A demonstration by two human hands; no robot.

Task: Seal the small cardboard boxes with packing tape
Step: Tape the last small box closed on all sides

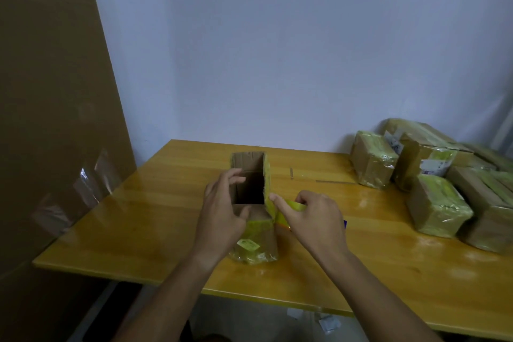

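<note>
My right hand (311, 216) covers most of the tape roll (294, 206), so only a yellow sliver shows. Behind my left hand (222, 211), the box (249, 175) wall is hidden. Far right of my hands, the stacked parcels (444, 175) run off frame, labels unreadable.

I see the open box (249, 183) on the table (144, 219), midway between its side edges. My left hand (222, 214) is at its left, my right hand (311, 216) at its right. Taped boxes (433, 175) crowd the far right corner; a cardboard sheet (50, 91) stands beyond the left edge.
</note>
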